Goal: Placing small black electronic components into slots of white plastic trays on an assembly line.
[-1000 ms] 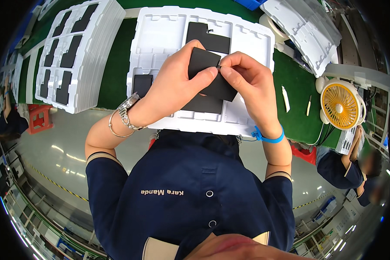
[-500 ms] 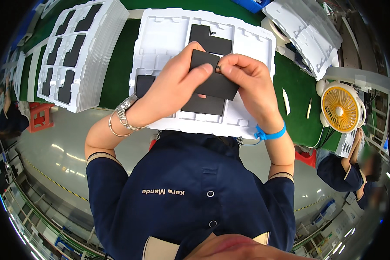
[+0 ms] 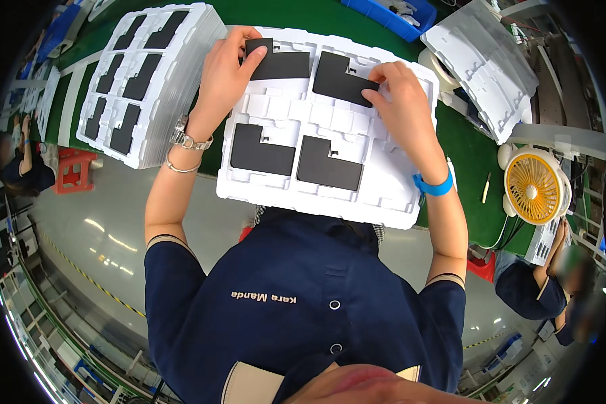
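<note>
A white moulded plastic tray (image 3: 262, 108) lies in front of me with flat black L-shaped pieces in its pockets, each with a small connector in its notch. My left hand (image 3: 227, 71) grips the left end of the far-left L-shaped piece (image 3: 286, 65), thumb on top and fingers curled at its far edge. At the far middle pocket, my right hand (image 3: 402, 94) pinches the right end of another L-shaped piece (image 3: 337, 79) between thumb and fingers. Nearer me lie a left L-shaped piece (image 3: 259, 153) and a middle one (image 3: 326, 167), both untouched.
A tall stack of white trays (image 3: 172, 87) holding similar black pieces stands at left. At right are a yellow-and-white fan (image 3: 532, 185), a thin pen-like tool (image 3: 486, 188) and tilted clear trays (image 3: 481, 64). A blue bin (image 3: 390, 20) sits behind; a co-worker (image 3: 535, 289) is at right.
The L-shaped piece held up in both hands is now down in the far-left pocket. My hands have spread apart, left to that piece, right to the far middle one.
</note>
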Demonstrator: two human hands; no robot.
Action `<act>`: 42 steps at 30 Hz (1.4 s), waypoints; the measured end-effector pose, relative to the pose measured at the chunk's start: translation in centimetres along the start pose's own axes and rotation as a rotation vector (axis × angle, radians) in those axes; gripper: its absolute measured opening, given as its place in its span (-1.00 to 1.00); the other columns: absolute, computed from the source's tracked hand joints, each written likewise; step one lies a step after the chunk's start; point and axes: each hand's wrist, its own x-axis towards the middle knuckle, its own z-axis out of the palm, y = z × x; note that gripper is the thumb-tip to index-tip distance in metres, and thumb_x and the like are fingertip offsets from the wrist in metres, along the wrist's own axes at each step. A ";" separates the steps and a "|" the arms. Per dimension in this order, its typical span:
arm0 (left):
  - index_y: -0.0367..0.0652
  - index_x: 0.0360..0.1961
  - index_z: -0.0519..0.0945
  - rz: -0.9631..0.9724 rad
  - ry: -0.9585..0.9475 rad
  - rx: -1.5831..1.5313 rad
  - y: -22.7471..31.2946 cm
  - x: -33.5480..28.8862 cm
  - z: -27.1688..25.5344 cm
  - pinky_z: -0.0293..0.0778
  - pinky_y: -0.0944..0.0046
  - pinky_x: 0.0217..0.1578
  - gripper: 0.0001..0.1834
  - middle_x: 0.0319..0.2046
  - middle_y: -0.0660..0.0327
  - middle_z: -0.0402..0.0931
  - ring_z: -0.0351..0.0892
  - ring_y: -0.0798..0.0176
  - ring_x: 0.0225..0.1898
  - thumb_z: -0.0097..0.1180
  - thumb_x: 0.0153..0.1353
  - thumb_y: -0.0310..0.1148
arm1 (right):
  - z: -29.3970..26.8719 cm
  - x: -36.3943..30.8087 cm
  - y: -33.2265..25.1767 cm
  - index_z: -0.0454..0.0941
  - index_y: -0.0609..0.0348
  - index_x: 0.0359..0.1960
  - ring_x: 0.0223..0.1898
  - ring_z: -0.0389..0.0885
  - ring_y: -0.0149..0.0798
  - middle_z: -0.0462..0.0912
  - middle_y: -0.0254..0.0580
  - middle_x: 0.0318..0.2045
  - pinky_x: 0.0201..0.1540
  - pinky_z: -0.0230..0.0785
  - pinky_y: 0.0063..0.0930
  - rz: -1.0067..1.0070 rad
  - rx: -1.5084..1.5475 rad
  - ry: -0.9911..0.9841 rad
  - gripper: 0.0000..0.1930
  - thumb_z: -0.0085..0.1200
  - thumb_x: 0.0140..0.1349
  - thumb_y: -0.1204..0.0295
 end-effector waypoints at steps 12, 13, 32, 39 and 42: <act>-0.36 -0.06 0.49 -0.253 -0.476 -0.855 10.0 -2.3 -1.6 0.53 0.36 -0.25 -0.64 -0.24 0.17 0.56 0.58 0.36 -0.24 0.17 0.27 -0.29 | -3.1 -1.2 -4.7 0.49 0.29 -0.22 -0.47 0.46 -0.55 0.56 -0.35 -0.47 -0.40 0.32 -0.65 0.281 0.827 -0.162 -0.82 0.19 0.17 0.56; -0.36 -0.06 0.49 -0.254 -0.473 -0.857 10.4 -2.4 -1.7 0.53 0.36 -0.25 -0.64 -0.24 0.17 0.56 0.58 0.36 -0.24 0.17 0.27 -0.29 | -3.1 -1.3 -4.9 0.49 0.28 -0.21 -0.47 0.45 -0.55 0.56 -0.35 -0.47 -0.39 0.32 -0.64 0.282 0.881 -0.180 -0.82 0.18 0.17 0.55; -0.28 -0.29 0.47 -0.084 -0.303 -0.565 11.6 -3.2 -0.3 0.42 0.28 -0.47 -0.71 -0.58 0.16 0.48 0.48 0.25 -0.56 0.20 0.12 -0.26 | -2.4 -1.5 -5.9 0.55 0.33 -0.40 -0.40 0.54 -0.40 0.59 -0.26 -0.47 -0.18 0.45 -0.50 0.123 0.710 -0.063 -0.93 0.09 0.11 0.57; -0.28 -0.30 0.47 -0.062 -0.276 -0.583 11.3 -3.4 0.0 0.41 0.28 -0.46 -0.71 -0.57 0.16 0.49 0.47 0.27 -0.55 0.19 0.12 -0.27 | -2.1 -1.6 -6.1 0.55 0.32 -0.37 -0.37 0.55 -0.43 0.59 -0.29 -0.47 -0.17 0.45 -0.53 0.164 0.803 -0.064 -0.93 0.10 0.13 0.56; -0.29 -0.30 0.47 -0.091 -0.254 -0.624 11.2 -3.3 0.0 0.40 0.29 -0.44 -0.72 -0.53 0.17 0.49 0.45 0.30 -0.51 0.19 0.13 -0.28 | -2.3 -1.5 -6.2 0.55 0.33 -0.32 -0.35 0.55 -0.46 0.60 -0.32 -0.44 -0.19 0.45 -0.56 0.241 0.902 -0.082 -0.90 0.13 0.18 0.53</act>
